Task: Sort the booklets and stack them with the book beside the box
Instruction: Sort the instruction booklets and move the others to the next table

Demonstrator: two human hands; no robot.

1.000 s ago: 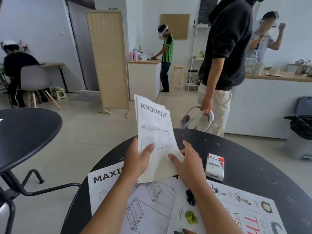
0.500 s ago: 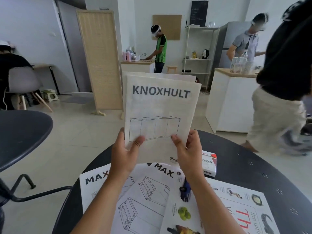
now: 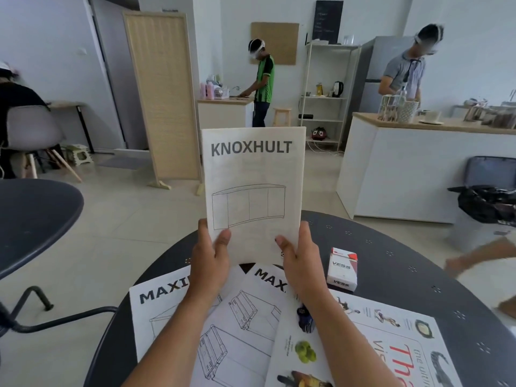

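Head view: both hands, left (image 3: 208, 263) and right (image 3: 301, 266), pinch the upright KNOXHULT booklet (image 3: 252, 191) above the desk (image 3: 391, 263); held by its bottom edge, it may flop or slip.

Two booklets (image 3: 223, 331) lie overlapping on the worktop (image 3: 391, 247), a book (image 3: 391, 353) to their right seemingly overlapping one; the box (image 3: 342, 269) stands behind the book.

The held booklet (image 3: 252, 191) reads "KNOXHULT", the white box (image 3: 342, 270) "VESS", a lying booklet (image 3: 167, 311) "MAXI".
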